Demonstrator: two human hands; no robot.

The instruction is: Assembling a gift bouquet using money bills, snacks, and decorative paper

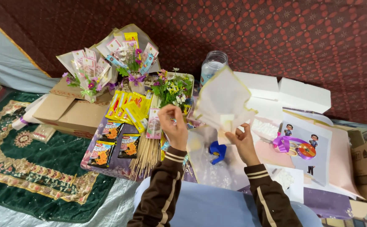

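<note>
translucent cream wrapping sheet (223,98), edged in a thin yellow line, stands up in the middle of the scene, pinched at its lower edge by the right hand (243,141); thumb and fingers are closed on it together with a small pale block (226,122), which looks like foam, so the sheet fans upward and stays off the clutter below. the left hand (174,126) is raised just left of it, fingers curled loosely with the tips drawn together; whether it grips anything i cannot tell. both sleeves are brown with cream stripes. below the hands lies a bundle of thin wooden skewers (146,155), fanned toward the near edge, and a blue tape dispenser (218,151) sits on more of the filmy sheet. to the left, dark snack packets (110,143) lie flat in rows, with yellow packets (129,107) stacked behind them, within easy reach. far left, two finished bouquets (108,63) of packets and small flowers stand propped on a cardboard box (66,111). a clear jar (212,65) stands far behind the sheet. white foam slabs (288,92) lie to the right, and a purple ribbon roll (294,147) rests on pale paper. a green patterned rug (28,168) covers the floor at left.
</note>
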